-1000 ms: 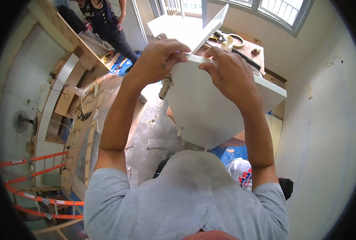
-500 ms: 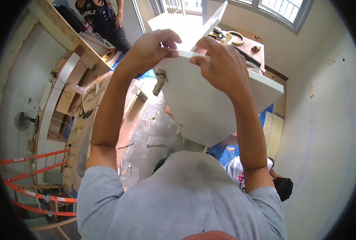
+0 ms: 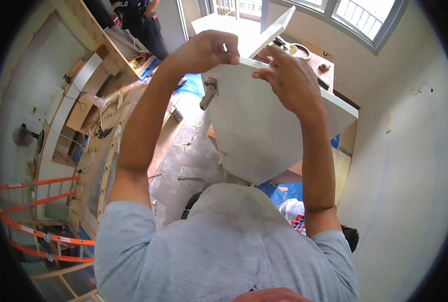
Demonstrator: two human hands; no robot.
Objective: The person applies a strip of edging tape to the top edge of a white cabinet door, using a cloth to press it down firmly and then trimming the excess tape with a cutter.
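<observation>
A white cabinet door [image 3: 264,121] with a metal hinge [image 3: 209,93] on its left side stands before my chest. At its top left corner, my left hand [image 3: 209,50] is closed, thumb and fingers pinching the upper edge. My right hand [image 3: 297,83] grips the same edge farther right. Its thumb lies against the near face and its fingers reach over to the far side, where their tips are partly hidden. Both arms are raised.
Behind the door, another white panel [image 3: 276,31] stands tilted beside a worktable [image 3: 322,70] with tools and tape. Orange ladder rails [image 3: 43,234] are at lower left. A person [image 3: 138,25] stands at the far left; another [image 3: 292,211] is low beside my right arm.
The view has shifted a little, so the door and both hands appear slightly farther right. Both hands stay at the door's upper edge. The person at lower right is more hidden.
</observation>
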